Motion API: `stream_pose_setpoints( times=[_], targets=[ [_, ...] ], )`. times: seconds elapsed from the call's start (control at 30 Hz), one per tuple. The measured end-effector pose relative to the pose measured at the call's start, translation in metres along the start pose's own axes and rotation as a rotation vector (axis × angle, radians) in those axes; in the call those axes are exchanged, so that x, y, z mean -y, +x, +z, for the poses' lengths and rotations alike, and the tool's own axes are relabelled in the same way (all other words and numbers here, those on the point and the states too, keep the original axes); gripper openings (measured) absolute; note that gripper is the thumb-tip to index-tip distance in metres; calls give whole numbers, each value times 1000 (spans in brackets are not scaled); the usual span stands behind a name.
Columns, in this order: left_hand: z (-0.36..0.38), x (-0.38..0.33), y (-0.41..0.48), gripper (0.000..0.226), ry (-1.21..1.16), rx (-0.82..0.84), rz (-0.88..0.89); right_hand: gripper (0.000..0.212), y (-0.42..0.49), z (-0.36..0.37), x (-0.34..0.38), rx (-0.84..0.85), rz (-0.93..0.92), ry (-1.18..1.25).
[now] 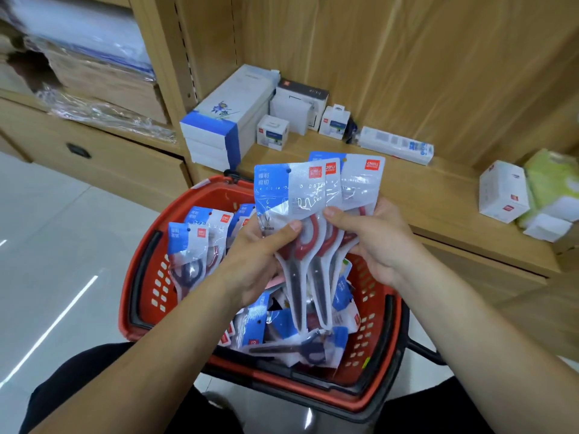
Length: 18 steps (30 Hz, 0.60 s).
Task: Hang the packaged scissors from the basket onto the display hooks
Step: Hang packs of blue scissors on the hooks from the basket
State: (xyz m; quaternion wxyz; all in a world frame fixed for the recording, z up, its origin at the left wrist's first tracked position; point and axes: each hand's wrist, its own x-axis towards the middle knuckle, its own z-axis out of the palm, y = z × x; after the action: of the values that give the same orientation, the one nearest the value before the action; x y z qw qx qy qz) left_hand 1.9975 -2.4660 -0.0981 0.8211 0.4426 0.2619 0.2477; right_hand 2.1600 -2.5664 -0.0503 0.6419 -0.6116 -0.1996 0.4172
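Note:
Both my hands hold a fanned bunch of packaged scissors (308,195) with red handles, upright above the red basket (141,277). My left hand (253,261) grips the front pack at its handle, thumb on the front. My right hand (376,242) pinches the packs behind it, thumb pressed on the plastic. More scissor packs lie and lean in the basket, some with dark blue handles (191,245). No display hooks are in view.
A wooden shelf (438,195) runs behind the basket, with white and blue boxes (219,120), small white boxes (272,131) and a long white pack (396,145). More boxes (504,191) sit at the right. Light floor tiles lie to the left.

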Motion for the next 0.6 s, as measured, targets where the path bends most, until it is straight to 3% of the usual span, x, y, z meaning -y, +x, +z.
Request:
stream_pose_setpoints(
  times=[0.23,0.37,0.6],
  targets=[
    [40,-28,12,46,34,-3,115,31,-11,-28,47,-141,-41,33],
    [90,-57,26,44,116,25,197,15,-16,-62,89,-219,-141,-42],
    [183,-94,51,36,233,103,284,18,-25,-125,175,-313,-322,-152]
  ],
)
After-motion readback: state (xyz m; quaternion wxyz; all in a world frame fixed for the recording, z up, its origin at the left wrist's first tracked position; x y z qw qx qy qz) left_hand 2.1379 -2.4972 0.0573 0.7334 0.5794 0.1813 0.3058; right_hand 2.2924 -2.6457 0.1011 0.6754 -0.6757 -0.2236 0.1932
